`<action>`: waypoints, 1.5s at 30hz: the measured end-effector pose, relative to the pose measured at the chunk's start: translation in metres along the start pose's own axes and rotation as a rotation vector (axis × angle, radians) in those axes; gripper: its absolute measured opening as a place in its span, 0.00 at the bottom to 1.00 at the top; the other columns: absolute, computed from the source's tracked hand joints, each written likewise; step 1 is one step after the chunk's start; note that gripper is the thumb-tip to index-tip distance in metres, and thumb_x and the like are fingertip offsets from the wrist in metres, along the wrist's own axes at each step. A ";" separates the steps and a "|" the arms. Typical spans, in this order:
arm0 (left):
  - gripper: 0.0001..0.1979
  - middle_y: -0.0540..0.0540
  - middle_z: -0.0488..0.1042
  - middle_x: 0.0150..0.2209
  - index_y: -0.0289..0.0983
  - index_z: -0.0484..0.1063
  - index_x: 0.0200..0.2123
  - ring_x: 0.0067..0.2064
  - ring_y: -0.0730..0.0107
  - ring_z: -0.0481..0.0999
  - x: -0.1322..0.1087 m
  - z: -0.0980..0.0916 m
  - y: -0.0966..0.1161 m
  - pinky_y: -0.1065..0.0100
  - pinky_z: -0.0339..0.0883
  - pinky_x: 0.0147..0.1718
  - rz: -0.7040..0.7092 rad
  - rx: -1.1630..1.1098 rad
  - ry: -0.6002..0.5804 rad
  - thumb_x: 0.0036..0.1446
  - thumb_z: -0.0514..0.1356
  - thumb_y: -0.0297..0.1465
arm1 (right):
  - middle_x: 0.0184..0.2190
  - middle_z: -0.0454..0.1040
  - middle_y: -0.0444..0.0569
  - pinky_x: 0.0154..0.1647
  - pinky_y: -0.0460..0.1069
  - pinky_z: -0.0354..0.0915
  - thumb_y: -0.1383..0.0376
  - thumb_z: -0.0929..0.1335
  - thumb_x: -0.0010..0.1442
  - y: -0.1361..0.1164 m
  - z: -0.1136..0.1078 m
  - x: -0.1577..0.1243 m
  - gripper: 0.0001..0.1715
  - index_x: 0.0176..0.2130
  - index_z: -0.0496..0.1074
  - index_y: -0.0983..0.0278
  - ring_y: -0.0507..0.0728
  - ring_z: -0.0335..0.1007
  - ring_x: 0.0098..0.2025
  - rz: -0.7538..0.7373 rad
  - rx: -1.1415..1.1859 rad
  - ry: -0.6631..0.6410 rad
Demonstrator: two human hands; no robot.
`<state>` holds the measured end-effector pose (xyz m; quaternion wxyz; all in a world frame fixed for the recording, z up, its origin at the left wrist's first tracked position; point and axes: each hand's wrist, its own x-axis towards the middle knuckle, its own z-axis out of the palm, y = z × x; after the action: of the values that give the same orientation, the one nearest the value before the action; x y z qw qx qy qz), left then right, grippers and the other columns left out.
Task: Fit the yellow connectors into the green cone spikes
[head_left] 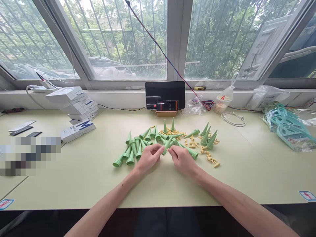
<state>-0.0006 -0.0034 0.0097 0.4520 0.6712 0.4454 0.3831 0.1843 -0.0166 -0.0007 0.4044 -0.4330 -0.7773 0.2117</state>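
My left hand is closed around a green plastic cone, whose narrow end points up and to the right. Close beside it, my right hand pinches a small yellow piece at the cone's lower end; the fingers hide most of that piece. To the left of my hands lies a pile of green cones, with ribbed caps at their wide ends. Small yellow plastic pieces are scattered behind and to the right of my hands. Several green cones stand upright on the right.
At the back, a phone leans against a black tablet on a stand. White boxes are stacked at left. A bagged cup, a coiled white cable and teal plastic items in wrapping occupy the right side.
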 end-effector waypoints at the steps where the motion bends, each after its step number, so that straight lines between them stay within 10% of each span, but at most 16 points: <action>1: 0.17 0.55 0.62 0.18 0.36 0.71 0.30 0.19 0.77 0.64 0.000 0.000 0.000 0.74 0.58 0.20 0.001 0.002 -0.006 0.63 0.57 0.44 | 0.22 0.61 0.42 0.27 0.48 0.52 0.63 0.58 0.70 0.000 0.000 0.000 0.19 0.26 0.53 0.60 0.52 0.54 0.24 0.001 0.001 0.000; 19: 0.16 0.53 0.65 0.21 0.36 0.73 0.33 0.20 0.77 0.64 -0.004 0.000 0.000 0.74 0.60 0.21 0.069 0.079 -0.036 0.63 0.58 0.43 | 0.18 0.61 0.42 0.25 0.49 0.50 0.57 0.59 0.69 -0.004 -0.001 0.000 0.23 0.23 0.58 0.61 0.52 0.54 0.21 0.166 0.132 -0.006; 28: 0.15 0.56 0.64 0.17 0.37 0.70 0.40 0.19 0.76 0.63 -0.002 0.001 -0.013 0.73 0.61 0.22 0.081 0.082 -0.001 0.61 0.60 0.43 | 0.12 0.47 0.32 0.11 0.43 0.45 0.48 0.66 0.61 -0.008 -0.008 0.005 0.23 0.25 0.62 0.62 0.47 0.48 0.12 0.636 0.875 -0.185; 45: 0.14 0.52 0.69 0.24 0.37 0.72 0.39 0.21 0.77 0.64 -0.001 0.004 -0.004 0.74 0.60 0.19 0.045 -0.008 0.019 0.61 0.59 0.43 | 0.15 0.57 0.36 0.12 0.45 0.56 0.44 0.67 0.59 -0.010 -0.004 0.008 0.25 0.29 0.66 0.63 0.49 0.60 0.14 0.547 0.813 -0.079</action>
<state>0.0021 -0.0052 0.0048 0.4416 0.6756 0.4328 0.4016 0.1801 -0.0154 0.0126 0.4406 -0.4200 -0.5041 0.6127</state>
